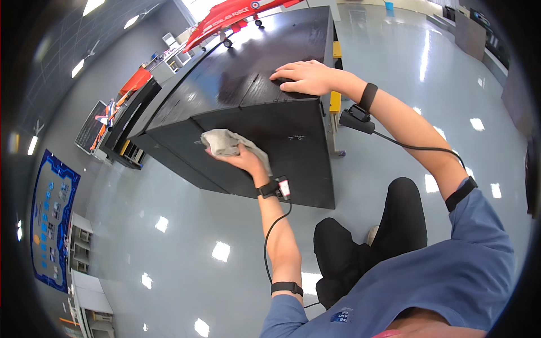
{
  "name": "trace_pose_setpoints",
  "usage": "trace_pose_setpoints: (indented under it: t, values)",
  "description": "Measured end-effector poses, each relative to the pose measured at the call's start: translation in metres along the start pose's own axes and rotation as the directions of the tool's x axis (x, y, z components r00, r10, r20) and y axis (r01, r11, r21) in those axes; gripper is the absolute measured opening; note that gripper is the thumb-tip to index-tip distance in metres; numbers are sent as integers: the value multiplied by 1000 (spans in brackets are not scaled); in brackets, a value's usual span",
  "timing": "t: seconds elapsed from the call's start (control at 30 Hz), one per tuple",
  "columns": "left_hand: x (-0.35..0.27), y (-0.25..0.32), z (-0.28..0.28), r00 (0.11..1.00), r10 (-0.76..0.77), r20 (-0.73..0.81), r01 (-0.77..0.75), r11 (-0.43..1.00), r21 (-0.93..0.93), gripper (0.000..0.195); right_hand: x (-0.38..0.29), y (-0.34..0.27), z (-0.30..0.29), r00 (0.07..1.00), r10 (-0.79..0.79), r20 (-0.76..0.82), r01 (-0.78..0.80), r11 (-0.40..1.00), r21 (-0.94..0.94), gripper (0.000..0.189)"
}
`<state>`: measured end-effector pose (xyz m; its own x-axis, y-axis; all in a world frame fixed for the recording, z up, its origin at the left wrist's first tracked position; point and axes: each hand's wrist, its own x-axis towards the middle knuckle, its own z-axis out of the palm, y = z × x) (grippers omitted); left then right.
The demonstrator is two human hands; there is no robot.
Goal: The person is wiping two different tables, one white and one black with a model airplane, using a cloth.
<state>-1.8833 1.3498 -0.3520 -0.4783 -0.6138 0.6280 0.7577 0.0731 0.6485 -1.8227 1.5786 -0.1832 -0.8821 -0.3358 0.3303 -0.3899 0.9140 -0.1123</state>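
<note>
My left hand (240, 160) grips a folded light-grey cloth (222, 141) in front of the upright end panel (291, 164) of a black cabinet-like table. One end of the cloth hangs down past my wrist. Higher up, my right hand (306, 78) lies palm down near the corner of the glossy black tabletop (236, 80). Its fingers are spread over the surface, and a dark patch shows beneath them; whether that is an object or shadow, I cannot tell. A small metal fitting (296, 137) sits on the end panel.
A red model jet (236, 17) stands on wheels at the tabletop's far end. Yellow-topped stools (335, 101) stand along the table's right side. Another black table (127, 122) with a model plane is at left. Cables (418, 148) run along both my arms.
</note>
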Motion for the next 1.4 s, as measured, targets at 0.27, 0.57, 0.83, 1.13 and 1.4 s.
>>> trace_pose_setpoints:
  t: [0.27,0.57,0.83,1.13,1.4]
  values:
    - [-40,28,23,952,245,182,-236,969,-72,67,-4,-3,0,1000,4,-6,-4,1000,-4,51]
    - [-174,28,21,779,522,347,-563,826,24,63,-7,-3,-5,999,3,-43,-3,1000,-8,50]
    - [-125,-63,-31,994,-106,-42,113,908,404,59,-7,-6,-2,999,-13,-43,12,1000,-16,53]
    - [-109,-40,-29,857,-489,-163,503,862,59,60,-5,-5,-7,998,15,-62,-15,1000,-10,52]
    - [-235,71,19,937,-145,316,146,989,21,76,-9,4,-3,995,-30,-96,36,998,52,50]
